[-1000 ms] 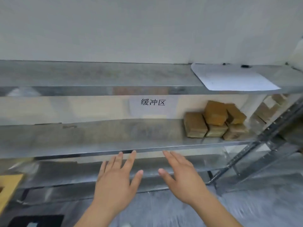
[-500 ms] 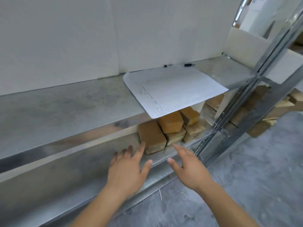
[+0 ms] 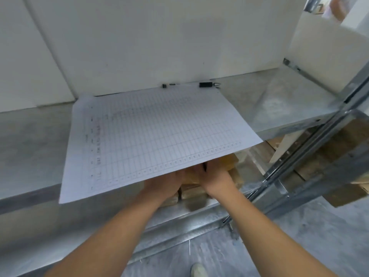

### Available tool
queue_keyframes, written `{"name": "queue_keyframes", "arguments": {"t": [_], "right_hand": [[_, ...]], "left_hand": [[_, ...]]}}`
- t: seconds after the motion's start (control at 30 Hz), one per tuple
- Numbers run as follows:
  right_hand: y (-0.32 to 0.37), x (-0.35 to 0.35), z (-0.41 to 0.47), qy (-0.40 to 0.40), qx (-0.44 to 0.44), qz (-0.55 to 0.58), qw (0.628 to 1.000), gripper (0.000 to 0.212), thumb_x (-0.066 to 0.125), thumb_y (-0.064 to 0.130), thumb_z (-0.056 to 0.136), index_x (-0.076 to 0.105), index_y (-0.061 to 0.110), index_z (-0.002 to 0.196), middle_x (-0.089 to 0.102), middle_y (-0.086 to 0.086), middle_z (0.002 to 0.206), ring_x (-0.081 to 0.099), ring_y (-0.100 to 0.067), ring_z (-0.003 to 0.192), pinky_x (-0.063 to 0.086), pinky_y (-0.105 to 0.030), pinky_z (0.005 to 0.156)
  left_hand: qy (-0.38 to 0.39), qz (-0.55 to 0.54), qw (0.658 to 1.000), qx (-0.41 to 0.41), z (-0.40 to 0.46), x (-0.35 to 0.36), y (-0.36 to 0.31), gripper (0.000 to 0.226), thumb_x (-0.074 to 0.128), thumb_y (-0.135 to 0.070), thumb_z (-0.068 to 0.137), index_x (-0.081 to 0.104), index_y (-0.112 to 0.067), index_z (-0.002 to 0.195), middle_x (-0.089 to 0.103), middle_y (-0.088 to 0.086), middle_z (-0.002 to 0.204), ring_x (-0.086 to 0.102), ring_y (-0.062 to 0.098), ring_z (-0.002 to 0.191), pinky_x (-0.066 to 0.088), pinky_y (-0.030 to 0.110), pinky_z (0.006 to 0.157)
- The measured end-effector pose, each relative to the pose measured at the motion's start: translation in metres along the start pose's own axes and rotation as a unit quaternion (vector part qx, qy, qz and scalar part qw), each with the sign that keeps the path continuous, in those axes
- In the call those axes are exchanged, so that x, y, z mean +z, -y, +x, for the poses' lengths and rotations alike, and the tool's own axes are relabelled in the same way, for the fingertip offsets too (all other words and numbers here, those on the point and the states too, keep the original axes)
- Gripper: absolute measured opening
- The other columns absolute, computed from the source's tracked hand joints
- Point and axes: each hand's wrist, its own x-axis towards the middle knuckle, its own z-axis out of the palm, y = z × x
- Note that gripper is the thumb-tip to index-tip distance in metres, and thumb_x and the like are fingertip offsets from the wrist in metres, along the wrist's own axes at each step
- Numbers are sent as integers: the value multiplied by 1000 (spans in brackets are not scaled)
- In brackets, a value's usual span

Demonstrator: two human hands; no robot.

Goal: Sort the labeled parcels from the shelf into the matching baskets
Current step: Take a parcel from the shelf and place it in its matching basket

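Both hands under the grid sheet point(image 3: 155, 140): left hand point(image 3: 165, 184) and right hand point(image 3: 216, 179) flank the top parcel point(image 3: 190, 177); grip hidden, cannot tell

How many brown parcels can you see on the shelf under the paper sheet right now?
3, maybe more hidden. One parcel lies between the hands, one sits below it at the shelf's front, one is beyond the right hand. The paper sheet covers the rest.
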Motion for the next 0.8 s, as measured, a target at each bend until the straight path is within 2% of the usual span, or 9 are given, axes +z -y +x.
{"name": "queue_keyframes", "arguments": {"t": [0.1,0.2,0.27,0.33,0.47,0.57,0.63,0.7,0.8], "right_hand": [[-15,11,32,16,-43,-47,998,7,57,33,100,52,30,98,52,15,76,51,2,61,40,-12,53],[-16,11,34,40,-72,-50,995,26,54,16,100,44,27,78,42,13,67,39,-1,55,36,-18,54],[-9,-5,20,76,-41,32,996,24,54,14,96,46,26,77,52,5,66,51,-6,59,47,-29,56],[-2,-20,4,145,11,60,987,11,58,28,85,54,20,92,64,-1,74,64,-15,68,54,-36,60],[21,-32,-25,243,-26,41,969,63,61,43,77,33,39,132,64,5,100,63,-15,83,52,-29,67],[43,-24,-45,320,-76,3,944,80,57,47,83,17,47,152,68,6,101,66,-15,87,51,-30,67],[56,-9,-60,332,-94,-6,939,74,56,48,83,23,44,149,70,5,105,68,-19,92,52,-32,73],[71,6,-82,324,-132,15,937,45,53,53,88,36,44,128,69,3,100,67,-23,93,53,-37,80],[99,29,-120,319,-192,34,928,34,35,66,99,34,32,102,64,1,82,64,-27,84,49,-42,75]], "left_hand": [[-2,-12,997,-70,10,13,-20,16,49,-39,101,56,-29,90,51,-19,78,41,-4,63,30,11,51],[-21,-10,997,-71,5,22,-34,18,52,-32,99,59,-23,85,59,-10,76,50,3,65,38,17,52],[-16,-32,996,-87,-8,17,-40,18,53,-35,95,54,-26,79,60,-7,75,59,13,72,46,30,58],[19,-33,989,-142,-27,7,-41,16,48,-44,86,52,-30,93,60,-5,85,60,18,80,46,31,65],[8,-40,986,-160,-75,-17,-38,64,39,-49,81,24,-34,142,57,-3,88,61,27,81,44,34,65],[-15,-10,984,-175,-109,-30,-27,65,39,-48,97,9,-39,153,68,0,95,65,25,87,47,32,67],[-59,-23,975,-213,-135,-40,-14,49,39,-51,100,26,-36,146,71,3,102,66,29,94,49,35,73],[-115,-49,965,-230,-165,-49,-6,30,36,-57,99,38,-36,119,69,1,86,66,32,87,48,38,68],[-146,-31,952,-269,-211,-64,7,44,18,-72,91,33,-31,96,61,-1,69,64,30,74,44,39,58]]}}
